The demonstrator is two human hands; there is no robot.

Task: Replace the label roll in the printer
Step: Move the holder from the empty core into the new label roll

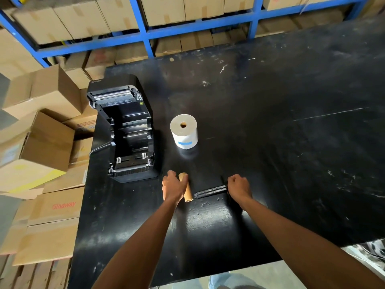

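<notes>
The black label printer [127, 130] stands open at the table's left side, its lid raised and its roll bay holding nothing. A full white label roll [184, 131] with a blue strip stands on end just right of the printer. My left hand [174, 187] grips an empty brown cardboard core [187, 191], held close above the table in front of the printer. My right hand [238, 187] is closed on one end of a black plastic spindle [210, 191], which points left toward the core.
The black table [270, 122] stretches far to the right, scuffed with white marks. Cardboard boxes [41, 142] pile up left of the table. Blue shelving [145, 32] with more boxes runs behind it. The near table edge is below my forearms.
</notes>
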